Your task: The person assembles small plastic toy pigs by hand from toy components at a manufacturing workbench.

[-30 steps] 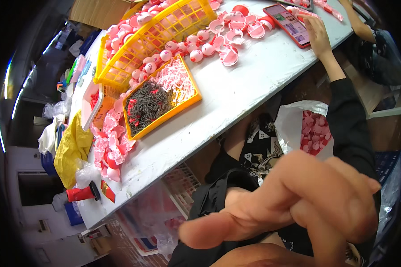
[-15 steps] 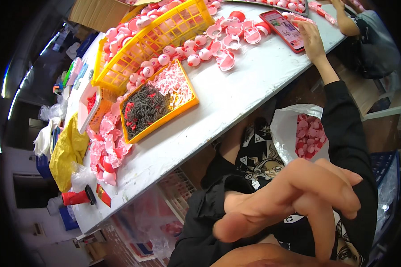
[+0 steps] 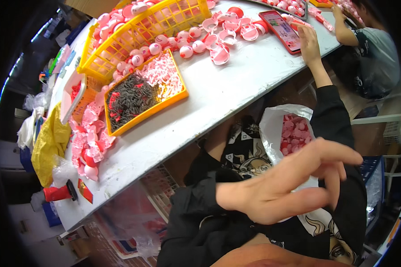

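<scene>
The phone (image 3: 278, 30) lies just left of the right hand (image 3: 310, 46), along its thumb side, on the bench (image 3: 227, 84). Its long axis runs slantwise from upper left to lower right, the lower end pointing at the bench's near edge, so one long side faces the right hand. That hand is clearly the nearer one. Its fingers are close together and slightly bent, with the tips at the phone's right side; whether they press on it or pinch anything cannot be told from here.

The left hand (image 3: 280, 191) is well apart from the phone, raised in front of the lap and close to the camera. Its fingers point right, some stretched and some curled, and the thumb stands away from them; nothing shows in its grasp, though it is a little blurred. From this hand the phone lies ahead, beyond the bench's near edge. An open white bag (image 3: 269, 129) of pink pieces (image 3: 294, 133) sits between the left hand and the right sleeve.

Pink cups (image 3: 219, 54) lie left of the phone, and farther left are a yellow tray (image 3: 147, 113) and a yellow basket (image 3: 165, 22).
</scene>
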Tool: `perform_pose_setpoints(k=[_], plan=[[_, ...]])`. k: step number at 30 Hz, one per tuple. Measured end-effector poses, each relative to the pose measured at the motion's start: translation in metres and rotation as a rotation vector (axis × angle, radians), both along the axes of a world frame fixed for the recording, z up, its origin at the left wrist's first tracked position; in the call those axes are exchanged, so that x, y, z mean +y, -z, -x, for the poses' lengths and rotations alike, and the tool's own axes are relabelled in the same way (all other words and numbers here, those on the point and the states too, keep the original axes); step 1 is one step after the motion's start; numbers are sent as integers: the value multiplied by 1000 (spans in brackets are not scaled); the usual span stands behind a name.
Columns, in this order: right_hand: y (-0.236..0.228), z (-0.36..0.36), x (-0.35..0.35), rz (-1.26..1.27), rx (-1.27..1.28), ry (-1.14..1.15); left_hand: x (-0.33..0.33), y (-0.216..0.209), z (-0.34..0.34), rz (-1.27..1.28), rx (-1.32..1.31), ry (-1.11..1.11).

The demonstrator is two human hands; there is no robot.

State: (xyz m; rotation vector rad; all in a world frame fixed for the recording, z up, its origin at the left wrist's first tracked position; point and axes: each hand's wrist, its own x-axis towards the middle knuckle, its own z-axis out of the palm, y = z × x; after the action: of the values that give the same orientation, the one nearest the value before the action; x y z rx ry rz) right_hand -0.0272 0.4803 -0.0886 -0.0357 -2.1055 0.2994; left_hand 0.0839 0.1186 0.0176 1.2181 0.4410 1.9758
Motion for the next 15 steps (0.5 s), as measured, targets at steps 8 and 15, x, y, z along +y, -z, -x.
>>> perform_pose_setpoints(k=[8,15], plan=[[5,-7,21,-45,-88,17,9,-28,8,-101,545,-735],[-11,-5,-14,249,-81,-101,-17,-37,2,173,802,-915]])
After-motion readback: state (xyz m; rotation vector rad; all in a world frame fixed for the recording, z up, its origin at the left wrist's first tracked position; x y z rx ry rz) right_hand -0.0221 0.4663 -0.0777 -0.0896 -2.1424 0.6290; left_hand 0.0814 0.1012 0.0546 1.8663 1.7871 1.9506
